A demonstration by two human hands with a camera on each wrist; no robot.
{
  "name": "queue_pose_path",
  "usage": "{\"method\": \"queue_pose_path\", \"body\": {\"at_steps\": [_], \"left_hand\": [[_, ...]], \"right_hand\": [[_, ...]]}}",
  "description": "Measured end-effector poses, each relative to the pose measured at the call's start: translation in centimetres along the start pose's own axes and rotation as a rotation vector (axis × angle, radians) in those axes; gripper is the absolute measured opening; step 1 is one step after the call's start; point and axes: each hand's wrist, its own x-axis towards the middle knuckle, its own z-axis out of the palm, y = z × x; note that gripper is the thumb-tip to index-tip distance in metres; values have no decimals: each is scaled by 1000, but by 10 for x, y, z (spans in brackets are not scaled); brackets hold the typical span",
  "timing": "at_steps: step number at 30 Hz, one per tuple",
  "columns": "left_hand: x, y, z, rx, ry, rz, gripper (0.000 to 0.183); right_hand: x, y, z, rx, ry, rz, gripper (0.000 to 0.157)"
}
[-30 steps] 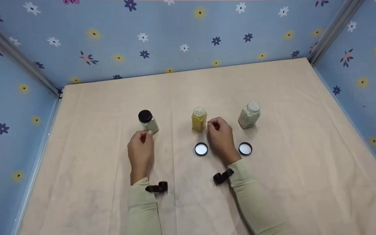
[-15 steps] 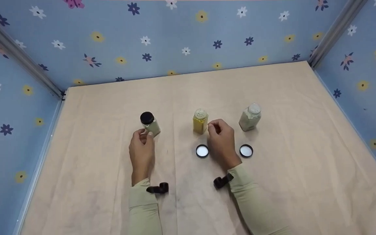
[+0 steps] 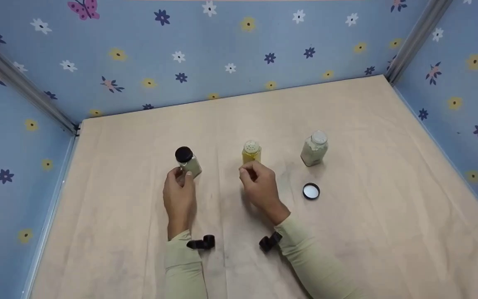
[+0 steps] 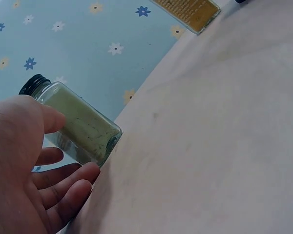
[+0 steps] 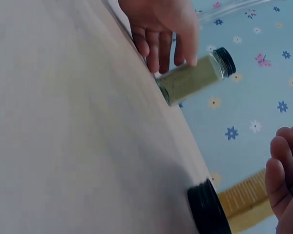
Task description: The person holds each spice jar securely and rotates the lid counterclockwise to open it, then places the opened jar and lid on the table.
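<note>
A glass spice jar [image 3: 193,167] with green contents and a black lid stands upright at the left. My left hand [image 3: 178,197] holds it loosely, the thumb laid over the near face and the index finger at its left side; the other fingers hang curled below in the left wrist view. Around the middle of the cloth stands a yellow spice shaker [image 3: 250,155] with a perforated top. Just before it hovers my right hand [image 3: 260,185], fingers loosely bent and holding nothing. Beneath that hand sits a black cap [image 5: 205,207], hidden in the head view.
At the right stands a pale-green spice jar [image 3: 315,151] with a whitish top. Another black cap [image 3: 311,191] lies inside-up in front of it. A beige cloth [image 3: 371,166] covers the table, and blue flowered panels [image 3: 222,45] enclose its back and sides.
My right hand has moved left from beside the yellow shaker to in front of it, covering one cap. The left thumb and index finger have spread and come around the green jar.
</note>
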Motion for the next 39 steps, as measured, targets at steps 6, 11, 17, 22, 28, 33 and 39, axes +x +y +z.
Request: {"method": "queue_pose_path", "body": {"at_steps": [6, 11, 17, 22, 28, 33, 39], "left_hand": [[0, -1, 1, 5, 5, -17, 56], [0, -2, 3, 14, -16, -8, 61], [6, -3, 1, 35, 16, 24, 59], [8, -3, 1, 66, 35, 63, 59], [6, -6, -1, 48, 33, 77, 63], [8, -7, -4, 56, 66, 97, 61], [11, -5, 2, 36, 48, 91, 59]], "right_hand": [[0, -9, 15, 78, -61, 13, 11], [4, -13, 27, 93, -84, 52, 10], [13, -18, 51, 39, -95, 40, 8], [14, -18, 65, 1, -99, 26, 6], [11, -18, 74, 53, -107, 33, 14], [16, -15, 81, 52, -97, 24, 18], [25, -8, 79, 41, -60, 32, 22]]}}
